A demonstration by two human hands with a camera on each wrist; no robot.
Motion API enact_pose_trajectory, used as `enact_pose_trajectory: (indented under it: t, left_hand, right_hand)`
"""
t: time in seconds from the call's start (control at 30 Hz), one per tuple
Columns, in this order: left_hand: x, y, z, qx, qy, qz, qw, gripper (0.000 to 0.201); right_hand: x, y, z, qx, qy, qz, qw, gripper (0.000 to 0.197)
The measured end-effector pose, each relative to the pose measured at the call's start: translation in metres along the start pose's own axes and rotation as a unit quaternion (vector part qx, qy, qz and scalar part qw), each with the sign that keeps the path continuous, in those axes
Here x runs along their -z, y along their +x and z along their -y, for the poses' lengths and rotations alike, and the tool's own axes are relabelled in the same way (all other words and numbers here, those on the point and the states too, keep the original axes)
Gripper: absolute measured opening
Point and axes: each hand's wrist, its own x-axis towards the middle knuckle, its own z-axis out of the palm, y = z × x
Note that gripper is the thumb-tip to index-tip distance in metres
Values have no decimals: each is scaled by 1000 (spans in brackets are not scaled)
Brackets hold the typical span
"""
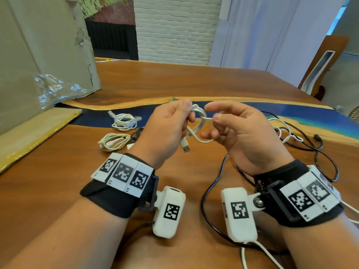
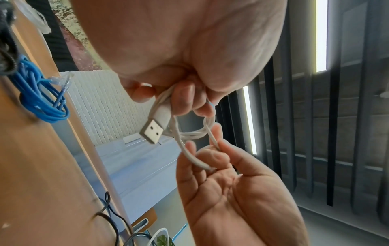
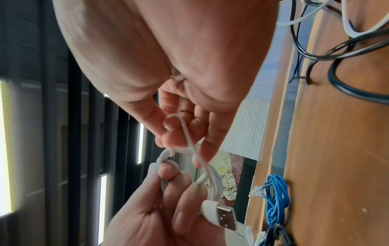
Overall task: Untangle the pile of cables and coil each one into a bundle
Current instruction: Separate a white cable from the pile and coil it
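Note:
A white USB cable (image 1: 199,121) is held above the wooden table (image 1: 194,82), gathered into a small coil. My left hand (image 1: 185,114) grips the coil's loops between thumb and fingers, and the metal USB plug (image 1: 186,148) hangs below it. My right hand (image 1: 214,118) pinches the cable's free strand and holds it across the coil. The left wrist view shows the plug (image 2: 152,131) under my left fingers (image 2: 185,99), with the strand looped over my right fingers (image 2: 212,154). In the right wrist view my right hand (image 3: 185,141) pinches the strand above the coil (image 3: 210,176).
Two coiled bundles (image 1: 125,121) (image 1: 114,141) lie on the table left of my hands. A loose tangle of black and white cables (image 1: 291,134) spreads at the right. A cardboard box (image 1: 38,55) with plastic wrap (image 1: 52,88) stands at the left, and a chair (image 1: 320,61) at the far right.

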Motion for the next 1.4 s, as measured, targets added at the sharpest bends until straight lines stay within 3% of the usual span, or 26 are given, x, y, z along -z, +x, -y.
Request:
enact_pose_trajectory:
  t: [0.17,0.27,0.4,0.5,0.67,0.8,1.07,1.3,1.4]
  left_hand:
    - [1,-1,-2,19,-20,-8,1000,43]
    - [3,-2,-8,44,-112,-5,993,44]
    - [4,-2,-14,76,-246,28,966,47]
    - [3,-3,-15,85,-283,51,954,47]
    - [1,-3,-14,90,-299,62,948,45]
    - [1,-3,-13,76,-257,44,962,45]
    - [0,2,-1,40,-156,12,987,45]
    - [-2,2,-1,29,-119,31,992,45]
    - [-1,2,-2,25,-111,27,993,45]
  right_hand:
    - [5,2,-4,37,-106,-10,994,21]
    - [7,1,-2,100,-216,-29,971,11]
    - [6,1,-3,133,-283,-32,949,8]
    - [5,2,-5,142,-309,-54,939,8]
    - [-2,0,-9,102,-224,-61,967,10]
    - [-9,-3,-11,36,-95,-25,995,18]
    - [-16,-4,-10,-6,-25,-7,1000,36]
    - [-23,-5,-9,-42,62,77,994,33]
    - [-23,-3,-12,-34,27,64,997,45]
